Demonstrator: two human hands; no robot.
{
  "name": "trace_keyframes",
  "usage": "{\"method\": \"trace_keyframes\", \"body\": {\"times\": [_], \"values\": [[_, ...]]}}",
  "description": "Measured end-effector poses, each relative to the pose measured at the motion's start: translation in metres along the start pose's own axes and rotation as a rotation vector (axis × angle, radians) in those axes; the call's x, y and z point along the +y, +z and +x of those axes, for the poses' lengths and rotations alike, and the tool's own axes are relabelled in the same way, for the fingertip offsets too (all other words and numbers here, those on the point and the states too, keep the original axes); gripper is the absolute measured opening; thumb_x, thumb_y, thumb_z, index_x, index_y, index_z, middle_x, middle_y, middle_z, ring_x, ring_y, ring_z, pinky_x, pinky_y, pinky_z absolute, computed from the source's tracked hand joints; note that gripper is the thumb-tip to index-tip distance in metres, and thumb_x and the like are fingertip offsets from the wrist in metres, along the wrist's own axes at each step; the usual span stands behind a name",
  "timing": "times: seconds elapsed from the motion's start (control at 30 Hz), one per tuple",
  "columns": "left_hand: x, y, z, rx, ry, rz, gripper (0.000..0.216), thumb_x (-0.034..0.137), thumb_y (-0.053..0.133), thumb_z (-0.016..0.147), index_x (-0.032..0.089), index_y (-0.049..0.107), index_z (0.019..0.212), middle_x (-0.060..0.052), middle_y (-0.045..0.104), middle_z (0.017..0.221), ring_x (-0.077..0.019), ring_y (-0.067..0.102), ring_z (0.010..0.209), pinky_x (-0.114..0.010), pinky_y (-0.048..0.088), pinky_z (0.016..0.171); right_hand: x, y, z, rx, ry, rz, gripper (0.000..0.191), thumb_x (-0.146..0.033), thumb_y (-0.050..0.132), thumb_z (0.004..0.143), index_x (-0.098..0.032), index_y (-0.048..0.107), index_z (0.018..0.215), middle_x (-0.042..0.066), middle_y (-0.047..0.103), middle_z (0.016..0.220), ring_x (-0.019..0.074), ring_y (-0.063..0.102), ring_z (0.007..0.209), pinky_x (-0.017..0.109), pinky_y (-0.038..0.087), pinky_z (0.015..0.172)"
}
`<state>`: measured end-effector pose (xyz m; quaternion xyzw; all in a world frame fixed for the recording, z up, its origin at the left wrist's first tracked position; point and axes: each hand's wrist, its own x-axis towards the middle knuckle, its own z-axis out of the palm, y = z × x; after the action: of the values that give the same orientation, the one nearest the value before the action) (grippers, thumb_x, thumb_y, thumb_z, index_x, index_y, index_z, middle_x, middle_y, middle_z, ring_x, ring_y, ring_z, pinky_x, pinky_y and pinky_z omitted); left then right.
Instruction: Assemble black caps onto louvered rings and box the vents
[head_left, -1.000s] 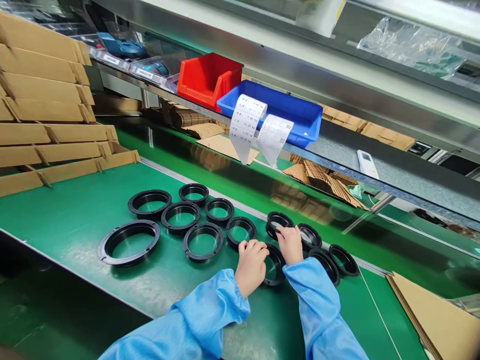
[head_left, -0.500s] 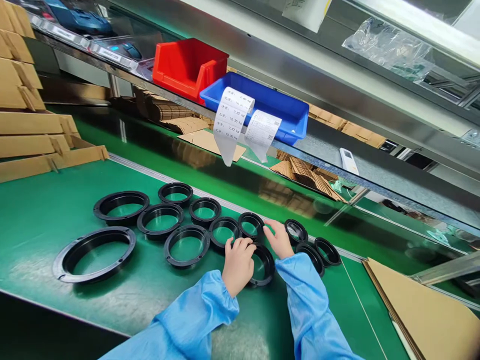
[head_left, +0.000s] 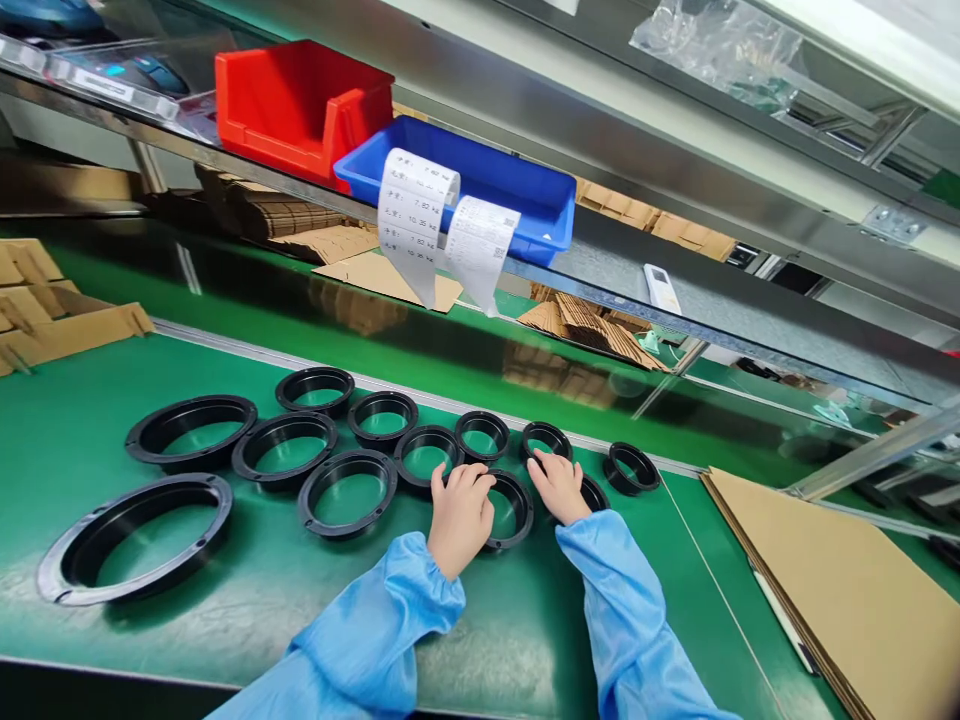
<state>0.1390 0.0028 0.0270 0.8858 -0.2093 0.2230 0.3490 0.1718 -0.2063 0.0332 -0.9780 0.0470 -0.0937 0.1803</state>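
Observation:
Several black flanged rings of different sizes lie on a green tabletop. My left hand [head_left: 461, 518], in a blue sleeve, curls its fingers over the left rim of a medium black ring [head_left: 527, 512]; its thumb is hidden. Just to the right, my right hand [head_left: 561, 488] has its bent fingers on the front rim of a small black ring [head_left: 546, 430]. Another black ring [head_left: 596, 493] is partly covered by this hand. A separate small ring [head_left: 632, 469] lies farther right. The largest ring [head_left: 135, 540] is at the front left.
Above the table runs a metal shelf [head_left: 600, 285] with a red bin [head_left: 300, 110], a blue tray [head_left: 517, 190] trailing printed label strips [head_left: 409, 230], and a white remote [head_left: 661, 288]. Cardboard sheets [head_left: 825, 570] lie at right. Cardboard dividers [head_left: 67, 320] stand at left.
My right hand has moved from beside one small ring to the small ring on its right, which now lies closer to the group. My left hand stays at the same ring. The view has shifted.

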Motion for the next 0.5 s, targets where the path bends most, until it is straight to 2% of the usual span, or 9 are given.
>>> {"method": "trace_keyframes", "body": {"times": [0.13, 0.23, 0.3, 0.33, 0.43, 0.5], "values": [[-0.003, 0.001, 0.001, 0.009, 0.018, 0.014, 0.028, 0.008, 0.046, 0.087, 0.021, 0.065, 0.102, -0.007, 0.068, 0.118, -0.0277, 0.061, 0.112, -0.066, 0.027, 0.109, -0.027, 0.009, -0.008, -0.005, -0.09, 0.031, 0.046, -0.046, 0.042, 0.102, -0.025, 0.054, 0.141, 0.008, 0.055, 0.143, 0.0287, 0.044, 0.136, 0.059, 0.018, 0.119], [-0.007, 0.002, 0.001, 0.022, 0.032, 0.001, 0.026, 0.011, 0.047, 0.088, 0.023, 0.066, 0.101, -0.006, 0.069, 0.117, -0.0276, 0.061, 0.112, -0.065, 0.027, 0.109, -0.026, -0.004, 0.001, 0.05, -0.128, -0.005, 0.048, -0.045, 0.043, 0.103, -0.024, 0.051, 0.145, 0.007, 0.051, 0.148, 0.0259, 0.042, 0.138, 0.046, 0.029, 0.118], [-0.008, 0.003, 0.001, 0.028, 0.04, -0.013, 0.024, 0.013, 0.047, 0.09, 0.024, 0.066, 0.101, -0.006, 0.069, 0.117, -0.0279, 0.061, 0.112, -0.065, 0.027, 0.108, -0.01, -0.023, 0.012, 0.107, -0.052, -0.047, 0.047, -0.043, 0.042, 0.103, -0.024, 0.051, 0.145, 0.006, 0.049, 0.15, 0.0235, 0.041, 0.139, 0.041, 0.03, 0.118], [-0.008, 0.003, 0.001, 0.028, 0.043, -0.018, 0.024, 0.014, 0.047, 0.09, 0.024, 0.066, 0.101, -0.007, 0.069, 0.117, -0.0281, 0.061, 0.112, -0.066, 0.027, 0.108, 0.002, -0.035, 0.018, 0.139, 0.022, -0.066, 0.047, -0.042, 0.042, 0.103, -0.023, 0.051, 0.145, 0.006, 0.047, 0.151, 0.0242, 0.038, 0.141, 0.044, 0.027, 0.119], [-0.007, 0.004, 0.003, 0.024, 0.041, -0.02, 0.023, 0.016, 0.047, 0.09, 0.023, 0.066, 0.101, -0.008, 0.069, 0.117, -0.0289, 0.062, 0.111, -0.066, 0.027, 0.108, 0.047, -0.066, 0.023, 0.218, 0.286, -0.109, 0.05, -0.04, 0.037, 0.104, -0.014, 0.05, 0.145, 0.017, 0.038, 0.155, 0.0347, 0.029, 0.145, 0.063, 0.02, 0.115], [-0.007, 0.006, 0.005, 0.023, 0.03, -0.011, 0.024, 0.017, 0.046, 0.09, 0.023, 0.066, 0.101, -0.008, 0.069, 0.117, -0.0291, 0.063, 0.111, -0.067, 0.027, 0.108, 0.072, -0.076, 0.019, 0.208, 0.4, -0.125, 0.049, -0.037, 0.035, 0.104, -0.01, 0.056, 0.138, 0.022, 0.045, 0.148, 0.039, 0.036, 0.14, 0.068, 0.021, 0.111]]}}
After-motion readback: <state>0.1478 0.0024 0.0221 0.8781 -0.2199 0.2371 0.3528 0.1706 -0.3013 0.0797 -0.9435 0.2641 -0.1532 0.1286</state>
